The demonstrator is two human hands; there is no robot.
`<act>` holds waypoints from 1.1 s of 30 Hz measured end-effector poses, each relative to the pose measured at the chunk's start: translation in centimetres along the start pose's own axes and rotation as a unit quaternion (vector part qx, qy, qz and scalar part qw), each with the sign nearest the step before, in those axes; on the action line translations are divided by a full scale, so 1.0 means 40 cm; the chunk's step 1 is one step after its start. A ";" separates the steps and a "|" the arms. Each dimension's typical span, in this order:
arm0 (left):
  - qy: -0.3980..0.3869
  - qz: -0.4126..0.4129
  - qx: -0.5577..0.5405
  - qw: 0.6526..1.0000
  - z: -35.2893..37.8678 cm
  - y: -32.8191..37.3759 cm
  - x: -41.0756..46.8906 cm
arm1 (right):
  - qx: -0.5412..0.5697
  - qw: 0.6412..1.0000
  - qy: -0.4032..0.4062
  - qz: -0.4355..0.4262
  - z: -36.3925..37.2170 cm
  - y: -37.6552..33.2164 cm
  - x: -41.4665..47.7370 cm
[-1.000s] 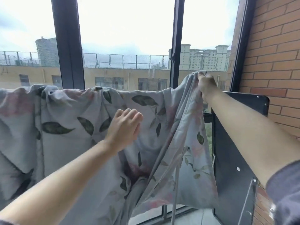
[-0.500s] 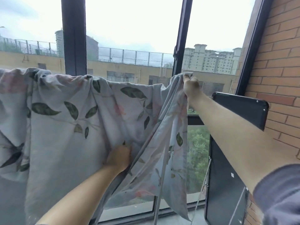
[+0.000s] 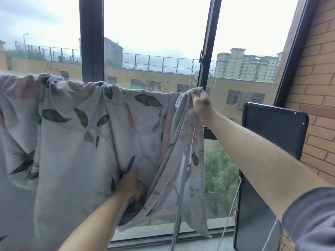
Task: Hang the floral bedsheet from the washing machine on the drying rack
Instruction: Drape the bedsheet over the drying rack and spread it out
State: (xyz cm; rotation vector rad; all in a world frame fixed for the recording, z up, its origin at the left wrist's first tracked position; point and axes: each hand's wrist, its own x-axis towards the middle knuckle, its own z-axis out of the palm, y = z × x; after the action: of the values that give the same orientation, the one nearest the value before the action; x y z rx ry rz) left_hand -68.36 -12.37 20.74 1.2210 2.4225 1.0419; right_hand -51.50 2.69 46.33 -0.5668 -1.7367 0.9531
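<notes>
The floral bedsheet (image 3: pixel 72 134), pale grey with green leaves and pink flowers, hangs across the left and middle of the view, draped over a rack bar that it hides. My right hand (image 3: pixel 200 102) pinches the sheet's top right corner at bar height. My left hand (image 3: pixel 129 183) grips a bunch of the fabric lower down, with folds running up from it. One thin grey leg of the drying rack (image 3: pixel 176 227) shows below the sheet's right edge.
Dark window frames (image 3: pixel 91 42) stand behind the sheet, with buildings outside. A black panel (image 3: pixel 272 127) is fixed to the brick wall (image 3: pixel 319 84) on the right, close under my right arm. A thin cord (image 3: pixel 230 214) runs beside the panel.
My left hand dropped from an open palm on the upper sheet to a grip on the fabric lower down. My right hand kept hold of the top corner.
</notes>
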 end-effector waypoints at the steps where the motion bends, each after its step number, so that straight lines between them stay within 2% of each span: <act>1: 0.011 0.002 0.011 1.000 -0.018 0.014 0.001 | -0.005 1.000 -0.007 0.008 0.002 0.008 -0.008; 3: 0.046 0.002 -0.019 0.999 -0.077 0.052 -0.001 | -0.010 1.000 -0.018 0.021 0.007 0.019 -0.026; 5: -0.013 0.017 -0.024 0.999 -0.129 0.069 -0.019 | -0.008 0.999 -0.020 0.025 0.009 0.022 -0.040; 7: -0.123 0.031 0.111 0.986 -0.166 0.069 -0.055 | -0.007 1.000 -0.017 0.022 0.008 0.016 -0.052; 8: -0.145 0.038 0.182 0.972 -0.170 0.063 -0.072 | -0.009 1.000 -0.013 0.020 0.008 0.011 -0.059; 10: -0.071 0.059 0.287 0.953 -0.175 0.048 -0.092 | -0.015 1.000 -0.012 0.021 0.010 0.008 -0.069; 11: -0.015 0.067 0.273 0.960 -0.182 0.049 -0.111 | -0.015 0.999 -0.015 0.025 0.010 0.007 -0.076; 13: 0.068 0.075 0.159 0.982 -0.196 0.056 -0.129 | -0.021 0.999 -0.016 0.039 0.007 0.007 -0.085; 16: 0.119 0.056 0.005 0.991 -0.247 0.072 -0.150 | -0.029 0.997 -0.009 0.071 -0.003 -0.004 -0.114; 20: 0.140 0.035 -0.114 0.983 -0.329 0.081 -0.164 | -0.067 0.979 -0.059 0.185 0.012 -0.023 -0.226; 23: 0.135 0.023 -0.207 0.969 -0.369 0.087 -0.164 | -0.156 0.937 -0.153 0.274 0.059 0.004 -0.332; 25: 0.133 0.028 -0.245 0.960 -0.392 0.097 -0.171 | -0.193 0.912 -0.178 0.317 0.093 0.039 -0.402; 27: 0.138 0.031 -0.277 0.950 -0.414 0.104 -0.177 | -0.191 0.893 -0.184 0.364 0.130 0.094 -0.475; 29: 0.143 0.028 -0.299 0.943 -0.434 0.110 -0.190 | -0.162 0.859 -0.215 0.435 0.170 0.126 -0.553; 30: 0.141 0.026 -0.305 0.942 -0.446 0.110 -0.198 | -0.144 0.857 -0.204 0.450 0.188 0.145 -0.582; 33: 0.146 0.027 -0.302 0.942 -0.471 0.093 -0.209 | -0.108 0.880 -0.137 0.442 0.190 0.150 -0.605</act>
State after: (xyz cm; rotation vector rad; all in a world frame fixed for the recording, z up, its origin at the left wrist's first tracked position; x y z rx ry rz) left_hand -70.17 -26.61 35.97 0.9644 1.9965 1.9139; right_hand -50.29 -14.51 26.78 -1.5139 -1.8486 1.5220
